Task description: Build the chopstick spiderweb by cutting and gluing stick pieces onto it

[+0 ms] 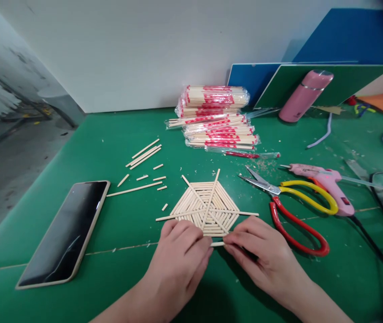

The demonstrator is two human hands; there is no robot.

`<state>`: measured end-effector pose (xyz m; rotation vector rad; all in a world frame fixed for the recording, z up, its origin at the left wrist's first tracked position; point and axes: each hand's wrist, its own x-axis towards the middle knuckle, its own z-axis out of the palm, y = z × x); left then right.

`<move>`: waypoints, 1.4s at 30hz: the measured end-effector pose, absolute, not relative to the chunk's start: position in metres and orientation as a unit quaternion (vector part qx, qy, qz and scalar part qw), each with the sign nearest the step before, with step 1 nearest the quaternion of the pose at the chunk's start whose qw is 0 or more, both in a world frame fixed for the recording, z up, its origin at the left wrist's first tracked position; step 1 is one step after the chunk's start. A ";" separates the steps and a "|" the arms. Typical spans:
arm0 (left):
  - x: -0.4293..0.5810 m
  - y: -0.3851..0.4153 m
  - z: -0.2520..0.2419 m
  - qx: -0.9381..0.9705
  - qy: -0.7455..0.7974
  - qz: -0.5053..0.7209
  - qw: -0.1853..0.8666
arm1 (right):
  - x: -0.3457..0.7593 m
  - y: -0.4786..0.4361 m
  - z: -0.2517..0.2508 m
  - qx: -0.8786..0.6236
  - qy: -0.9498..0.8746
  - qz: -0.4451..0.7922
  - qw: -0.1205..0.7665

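Observation:
A short wooden stick [217,244] lies along the near edge of a hexagonal panel [191,193] made of wooden sticks. My left hand [181,255] is closed on the stick's left end, its knuckles hiding the fingertips. At the other end, my right hand [262,251] pinches the stick between thumb and fingers. Several longer sticks cross over the middle of the panel like spokes, and their ends stick out past its rim. Part of the panel's lower left is covered by my left hand.
Scissors [275,190] lie open at the right, beside a pink glue gun [329,179]. A phone [67,233] and loose stick pieces [146,157] are on the left. Wrapped chopstick bundles [218,121] and a pink bottle [306,96] sit at the back of the green table [124,287].

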<state>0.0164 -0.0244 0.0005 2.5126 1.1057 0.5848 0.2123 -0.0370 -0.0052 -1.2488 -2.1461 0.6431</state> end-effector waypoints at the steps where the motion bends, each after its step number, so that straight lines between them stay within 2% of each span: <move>1: 0.016 -0.025 -0.002 0.883 0.392 0.204 0.157 | 0.212 -0.037 -0.006 -0.468 -0.805 0.237 0.279; 7: 0.014 -0.027 -0.015 0.877 0.416 0.204 0.126 | 0.210 -0.038 -0.010 -0.488 -0.805 0.226 0.251; 19: 0.012 -0.028 -0.011 0.849 0.445 0.250 0.136 | 0.208 -0.035 -0.011 -0.493 -0.806 0.220 0.244; 26: 0.010 -0.027 -0.012 0.854 0.436 0.236 0.156 | 0.203 -0.034 -0.011 -0.498 -0.800 0.233 0.242; 36: 0.013 -0.027 -0.016 0.883 0.424 0.187 0.068 | 0.213 -0.037 -0.010 -0.545 -0.751 0.257 0.269; 42: 0.017 -0.027 -0.014 0.870 0.445 0.196 0.077 | 0.211 -0.037 -0.011 -0.551 -0.758 0.244 0.251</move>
